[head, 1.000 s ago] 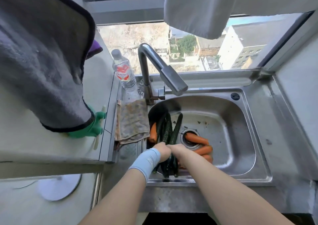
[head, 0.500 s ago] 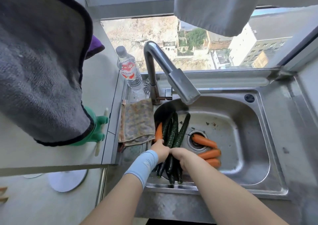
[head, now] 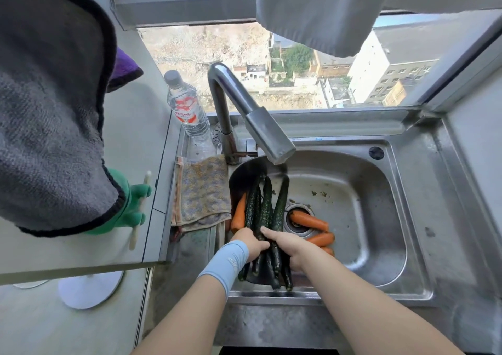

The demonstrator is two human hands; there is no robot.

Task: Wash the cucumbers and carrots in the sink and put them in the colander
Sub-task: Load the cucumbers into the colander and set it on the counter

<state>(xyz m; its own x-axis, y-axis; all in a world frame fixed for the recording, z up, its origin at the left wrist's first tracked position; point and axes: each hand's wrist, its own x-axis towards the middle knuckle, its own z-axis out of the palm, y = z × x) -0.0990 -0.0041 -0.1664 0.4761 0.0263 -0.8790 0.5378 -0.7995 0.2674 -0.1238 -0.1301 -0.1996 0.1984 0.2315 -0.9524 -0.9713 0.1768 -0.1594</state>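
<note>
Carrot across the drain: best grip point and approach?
Take the carrot mid-length from above, fingers pinching across its width. It lies flat over the drain, long axis roughly left-right, top side bare; another carrot crowds its near side, so a side approach looks poor. Right hand, now holding cucumbers, is closest.

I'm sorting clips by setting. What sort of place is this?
Most likely a home kitchen, high up in a building: a steel sink with a tap, cucumbers and carrots lying in it, and a window looking down on rooftops.
</note>
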